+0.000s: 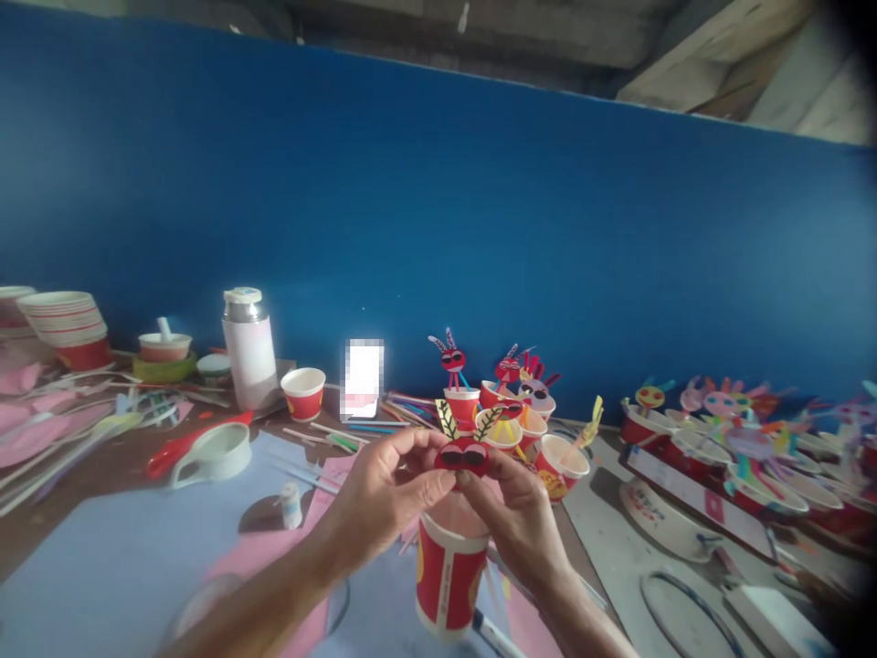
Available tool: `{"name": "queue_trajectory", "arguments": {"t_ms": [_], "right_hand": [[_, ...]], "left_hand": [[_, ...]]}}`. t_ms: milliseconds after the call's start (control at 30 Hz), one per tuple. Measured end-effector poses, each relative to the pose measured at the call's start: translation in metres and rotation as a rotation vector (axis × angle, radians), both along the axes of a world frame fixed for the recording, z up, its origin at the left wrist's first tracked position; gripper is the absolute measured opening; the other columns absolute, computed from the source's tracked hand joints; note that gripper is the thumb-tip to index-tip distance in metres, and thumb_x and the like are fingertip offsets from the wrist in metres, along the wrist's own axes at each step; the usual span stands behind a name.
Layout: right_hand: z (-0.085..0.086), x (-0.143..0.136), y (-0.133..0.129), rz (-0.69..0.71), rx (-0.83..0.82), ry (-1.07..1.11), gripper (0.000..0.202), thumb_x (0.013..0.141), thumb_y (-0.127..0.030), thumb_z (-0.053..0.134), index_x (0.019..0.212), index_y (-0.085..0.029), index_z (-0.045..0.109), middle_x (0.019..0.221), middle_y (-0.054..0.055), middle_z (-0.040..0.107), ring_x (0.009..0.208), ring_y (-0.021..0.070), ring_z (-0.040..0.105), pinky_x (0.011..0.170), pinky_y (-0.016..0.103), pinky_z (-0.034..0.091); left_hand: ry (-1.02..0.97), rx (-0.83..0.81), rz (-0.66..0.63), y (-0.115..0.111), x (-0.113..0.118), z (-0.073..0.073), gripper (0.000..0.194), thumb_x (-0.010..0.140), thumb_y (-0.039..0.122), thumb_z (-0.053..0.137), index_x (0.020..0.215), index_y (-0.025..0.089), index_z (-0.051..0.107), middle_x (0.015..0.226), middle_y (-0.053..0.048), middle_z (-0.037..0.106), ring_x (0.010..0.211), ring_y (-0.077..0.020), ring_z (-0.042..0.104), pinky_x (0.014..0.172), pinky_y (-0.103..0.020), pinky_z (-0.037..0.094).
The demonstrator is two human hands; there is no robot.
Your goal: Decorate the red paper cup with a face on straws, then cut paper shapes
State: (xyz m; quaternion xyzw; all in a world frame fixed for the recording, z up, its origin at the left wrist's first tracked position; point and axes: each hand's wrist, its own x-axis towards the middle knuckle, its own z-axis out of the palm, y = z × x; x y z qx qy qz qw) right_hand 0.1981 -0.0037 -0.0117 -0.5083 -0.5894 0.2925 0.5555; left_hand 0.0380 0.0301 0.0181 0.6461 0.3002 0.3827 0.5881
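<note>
A red paper face (452, 457) with dark eyes and two pale yellow, dark-patterned antennae is pinched between both hands. My left hand (397, 484) grips its left side with thumb and fingers. On its right side, my right hand (517, 507) closes thumb and finger on the edge. Just below the face stands a red and white paper cup (452, 576), upright on the paper-covered table.
Behind the hands are red cups with paper figures (461, 407). A white bottle (250, 352), a white mug (216, 454) and a small glue bottle (290, 505) stand left. More decorated cups and a phone (705, 503) are right. A blue wall (411, 201) rises behind.
</note>
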Motion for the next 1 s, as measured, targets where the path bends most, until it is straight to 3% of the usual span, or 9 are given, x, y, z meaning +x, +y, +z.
{"name": "queue_trajectory", "arguments": {"t_ms": [100, 367, 533, 700, 867, 1000], "right_hand": [[0.003, -0.001, -0.001, 0.003, -0.013, -0.010, 0.015, 0.081, -0.030, 0.059, 0.088, -0.019, 0.067, 0.080, 0.003, 0.069, 0.084, 0.0225, 0.063, 0.077, 0.032, 0.048], [0.014, -0.004, -0.002, 0.062, -0.041, 0.059, 0.015, 0.080, -0.027, 0.060, 0.089, -0.018, 0.068, 0.086, 0.006, 0.072, 0.083, 0.0232, 0.064, 0.074, 0.032, 0.049], [0.010, -0.004, -0.001, 0.035, 0.037, 0.071, 0.011, 0.080, -0.026, 0.062, 0.083, -0.019, 0.069, 0.077, 0.002, 0.071, 0.074, 0.0186, 0.064, 0.069, 0.027, 0.048], [0.007, -0.004, -0.001, 0.030, 0.039, 0.047, 0.010, 0.080, -0.021, 0.059, 0.085, -0.019, 0.068, 0.079, 0.001, 0.071, 0.076, 0.0180, 0.063, 0.070, 0.026, 0.047], [0.005, -0.006, -0.001, 0.036, 0.041, 0.067, 0.011, 0.080, -0.019, 0.058, 0.085, -0.019, 0.068, 0.083, 0.001, 0.071, 0.080, 0.0182, 0.063, 0.073, 0.026, 0.047], [0.005, -0.007, -0.001, 0.031, 0.033, 0.067, 0.009, 0.081, -0.022, 0.059, 0.083, -0.019, 0.067, 0.081, 0.000, 0.071, 0.080, 0.0184, 0.064, 0.072, 0.025, 0.047]], "left_hand": [[0.025, 0.037, 0.061, 0.001, 0.001, -0.002, 0.018, 0.078, 0.029, 0.060, 0.089, 0.015, 0.062, 0.078, -0.002, 0.059, 0.072, -0.0136, 0.053, 0.066, -0.025, 0.040], [-0.093, -0.111, 0.206, 0.004, 0.008, -0.009, 0.012, 0.070, 0.024, 0.066, 0.074, 0.014, 0.059, 0.062, 0.001, 0.059, 0.059, -0.0099, 0.052, 0.060, -0.021, 0.040], [-0.162, -0.171, 0.120, 0.001, 0.013, -0.010, 0.020, 0.070, 0.026, 0.068, 0.084, 0.014, 0.062, 0.075, -0.003, 0.066, 0.065, -0.0119, 0.057, 0.063, -0.022, 0.043], [-0.124, -0.114, 0.222, -0.002, 0.015, -0.012, 0.013, 0.072, 0.026, 0.067, 0.075, 0.013, 0.063, 0.067, 0.000, 0.063, 0.061, -0.0097, 0.054, 0.060, -0.019, 0.041], [-0.138, -0.132, 0.180, -0.003, 0.016, -0.010, 0.017, 0.072, 0.026, 0.066, 0.083, 0.014, 0.064, 0.075, -0.003, 0.066, 0.068, -0.0122, 0.057, 0.065, -0.021, 0.044], [-0.101, -0.103, 0.192, -0.001, 0.015, -0.012, 0.015, 0.073, 0.027, 0.065, 0.079, 0.014, 0.064, 0.071, -0.002, 0.065, 0.065, -0.0115, 0.056, 0.063, -0.020, 0.043]]}}
